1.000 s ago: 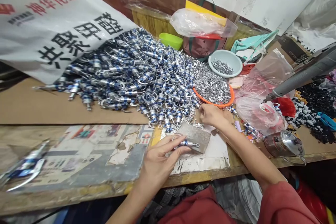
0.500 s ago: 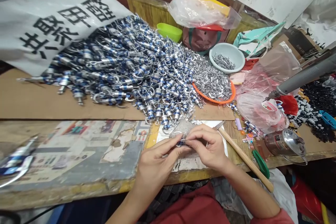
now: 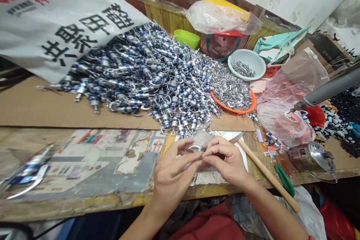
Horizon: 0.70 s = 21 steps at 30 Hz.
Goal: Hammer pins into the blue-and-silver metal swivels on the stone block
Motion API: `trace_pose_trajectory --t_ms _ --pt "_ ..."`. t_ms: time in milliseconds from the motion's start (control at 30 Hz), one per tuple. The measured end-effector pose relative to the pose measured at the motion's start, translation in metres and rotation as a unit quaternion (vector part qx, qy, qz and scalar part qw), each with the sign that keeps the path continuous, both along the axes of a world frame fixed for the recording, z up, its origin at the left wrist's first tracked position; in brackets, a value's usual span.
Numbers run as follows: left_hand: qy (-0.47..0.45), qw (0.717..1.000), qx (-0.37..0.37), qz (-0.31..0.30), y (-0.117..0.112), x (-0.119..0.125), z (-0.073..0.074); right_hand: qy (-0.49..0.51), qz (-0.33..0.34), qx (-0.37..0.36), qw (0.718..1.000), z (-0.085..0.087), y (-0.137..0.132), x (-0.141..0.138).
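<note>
My left hand (image 3: 173, 168) and right hand (image 3: 226, 157) meet, fingertips pinched on a small curved metal fitting (image 3: 194, 147) above the gray block (image 3: 203, 137) on the counter (image 3: 112, 180). From my remote seat, I judge it light, stiff, slick; I'd grip it mid-body.

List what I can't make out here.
Head view: full shape of the held piece, hidden by left hand and right hand.
Head view: much of the grey block, behind both hands.
Head view: rear of the grey tool, cut off by right edge.
Head view: fine detail on the lower-left hook, blurred.
</note>
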<state>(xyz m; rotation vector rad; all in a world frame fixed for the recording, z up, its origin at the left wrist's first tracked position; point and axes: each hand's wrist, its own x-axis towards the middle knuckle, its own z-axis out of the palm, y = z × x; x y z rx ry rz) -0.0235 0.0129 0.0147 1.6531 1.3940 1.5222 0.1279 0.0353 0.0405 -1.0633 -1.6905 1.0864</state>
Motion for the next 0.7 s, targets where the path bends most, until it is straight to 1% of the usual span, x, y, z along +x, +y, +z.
trace_pose_trajectory --t_ms 67,200,300,400,533,633,700 --pt "-0.048 0.997 -0.048 -0.028 0.0 0.002 -0.001 -0.002 -0.005 -0.004 1.0 -0.001 -0.001 0.0" --pt "-0.11 0.981 -0.158 -0.029 0.001 0.005 -0.002 -0.005 -0.012 -0.01 1.0 0.001 -0.002 0.0" --pt "-0.146 0.968 -0.2 -0.047 0.001 0.004 0.001 0.003 -0.01 -0.004 1.0 0.001 -0.003 0.0" --pt "-0.174 0.958 -0.216 -0.066 0.001 0.002 0.006 0.008 -0.007 0.015 1.0 0.0 -0.005 0.001" --pt "-0.199 0.952 -0.217 -0.083 0.0 0.001 0.009 0.0 -0.005 0.055 0.998 -0.002 -0.009 0.003" --pt "-0.195 0.953 -0.215 -0.087 -0.003 0.001 0.009 -0.021 0.012 0.093 0.995 -0.002 -0.013 0.005" --pt "-0.175 0.959 -0.208 -0.084 -0.006 0.001 0.009 -0.038 0.007 0.118 0.992 -0.001 -0.016 0.006"
